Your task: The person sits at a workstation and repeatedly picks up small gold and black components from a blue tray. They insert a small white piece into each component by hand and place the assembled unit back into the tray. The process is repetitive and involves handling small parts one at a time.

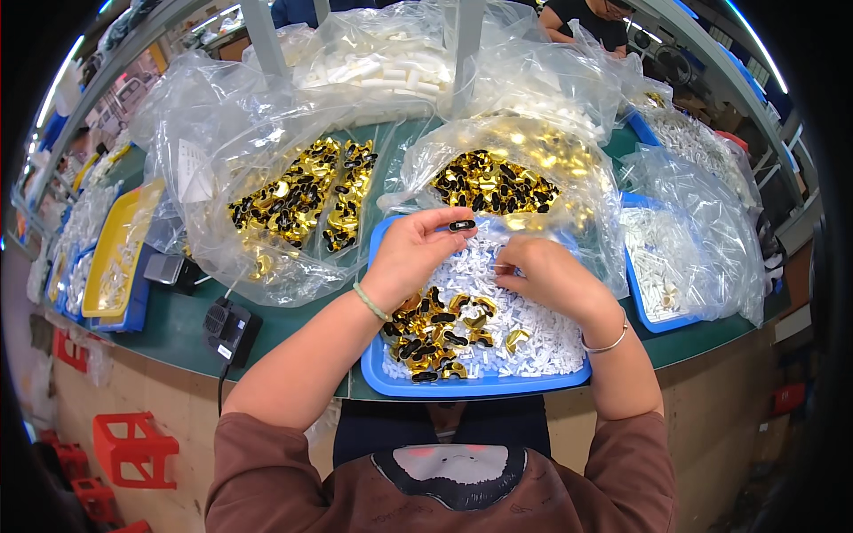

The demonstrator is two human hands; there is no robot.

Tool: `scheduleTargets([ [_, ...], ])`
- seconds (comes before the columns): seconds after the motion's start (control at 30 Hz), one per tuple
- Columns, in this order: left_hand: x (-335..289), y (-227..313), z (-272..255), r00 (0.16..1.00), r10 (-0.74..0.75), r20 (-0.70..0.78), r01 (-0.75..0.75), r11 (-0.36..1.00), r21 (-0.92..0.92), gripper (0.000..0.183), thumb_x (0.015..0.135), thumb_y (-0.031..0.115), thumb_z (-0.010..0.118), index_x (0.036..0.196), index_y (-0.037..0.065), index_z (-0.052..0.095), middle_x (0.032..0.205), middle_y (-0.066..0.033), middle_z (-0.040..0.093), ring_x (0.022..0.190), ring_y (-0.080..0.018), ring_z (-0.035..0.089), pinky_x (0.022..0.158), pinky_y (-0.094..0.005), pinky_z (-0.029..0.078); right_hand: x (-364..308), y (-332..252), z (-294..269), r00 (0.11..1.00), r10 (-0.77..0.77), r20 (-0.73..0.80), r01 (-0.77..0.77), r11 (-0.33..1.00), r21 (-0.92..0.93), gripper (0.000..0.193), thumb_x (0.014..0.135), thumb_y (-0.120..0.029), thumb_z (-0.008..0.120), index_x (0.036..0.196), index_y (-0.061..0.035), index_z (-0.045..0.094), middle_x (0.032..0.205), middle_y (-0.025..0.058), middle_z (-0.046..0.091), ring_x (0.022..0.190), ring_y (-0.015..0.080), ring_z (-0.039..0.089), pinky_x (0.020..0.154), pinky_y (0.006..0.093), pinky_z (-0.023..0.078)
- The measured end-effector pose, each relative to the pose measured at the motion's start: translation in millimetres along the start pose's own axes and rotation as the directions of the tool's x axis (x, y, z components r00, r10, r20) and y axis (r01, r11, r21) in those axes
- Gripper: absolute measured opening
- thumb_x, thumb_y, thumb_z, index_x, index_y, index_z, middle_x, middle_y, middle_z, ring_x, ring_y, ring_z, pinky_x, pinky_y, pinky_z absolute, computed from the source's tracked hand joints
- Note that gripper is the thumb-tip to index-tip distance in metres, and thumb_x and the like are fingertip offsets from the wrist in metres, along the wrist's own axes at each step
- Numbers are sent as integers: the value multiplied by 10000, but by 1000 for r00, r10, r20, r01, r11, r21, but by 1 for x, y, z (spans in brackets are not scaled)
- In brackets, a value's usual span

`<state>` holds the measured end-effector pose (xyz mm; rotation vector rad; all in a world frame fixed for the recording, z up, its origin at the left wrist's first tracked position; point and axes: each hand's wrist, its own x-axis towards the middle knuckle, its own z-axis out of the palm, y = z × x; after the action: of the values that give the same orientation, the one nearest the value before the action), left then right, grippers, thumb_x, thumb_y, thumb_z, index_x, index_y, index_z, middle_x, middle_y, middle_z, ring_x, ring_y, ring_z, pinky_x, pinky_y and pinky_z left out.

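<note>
My left hand (416, 252) is closed in a pinch over the back of the blue tray (480, 387). Between its fingertips sits a small black-and-gold part (461, 226), its black oval side facing up. To its right, my right hand (553, 274) bends low over the small white plastic pieces (533, 357) that fill much of the tray. Its thumb and fingers come together; whatever they grip is too small or too hidden to name. Loose black-and-gold parts (428, 342) lie heaped on the white pieces in the tray's left front.
Clear bags of black-and-gold parts (293, 200) (493, 182) lie open behind the tray. A bag of white tubes (382, 71) stands farther back. At right is another blue tray (662, 324); at left, a yellow tray (111, 306) and a black adapter (229, 329). Metal posts (468, 53) rise behind.
</note>
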<state>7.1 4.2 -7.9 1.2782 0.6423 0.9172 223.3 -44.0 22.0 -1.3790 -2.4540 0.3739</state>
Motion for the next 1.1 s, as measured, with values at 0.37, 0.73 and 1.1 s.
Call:
scheduleTargets([
  [0.37, 0, -4, 1, 1000, 28, -11, -27, 998, 59, 335, 922, 23, 552, 1251, -42, 560, 1111, -111, 661, 1027, -150, 637, 865, -236, 506, -5, -4, -31, 818, 362, -447, -13, 789, 614, 409, 1004, -338, 473, 806, -9, 615, 806, 89, 615, 617, 156, 556, 534, 307, 428],
  [0.73, -1, -1, 4, 1000, 19, -13, -18, 993, 117, 317, 908, 3, 567, 1223, -27, 592, 1077, -91, 673, 1013, -127, 642, 845, -219, 506, 5, -16, -11, 834, 220, -506, 230, 696, 681, 109, 889, -17, 638, 976, 49, 645, 886, 98, 699, 823, 135, 675, 730, 235, 548],
  [1.1, -3, 1, 3, 999, 33, -8, -32, 991, 129, 293, 909, 19, 584, 1198, -23, 608, 1065, -90, 678, 1004, -120, 641, 846, -218, 506, 5, -24, -13, 826, 136, -548, 186, 850, 492, 92, 850, -1, 672, 936, 30, 663, 861, 94, 686, 804, 152, 686, 689, 248, 565],
])
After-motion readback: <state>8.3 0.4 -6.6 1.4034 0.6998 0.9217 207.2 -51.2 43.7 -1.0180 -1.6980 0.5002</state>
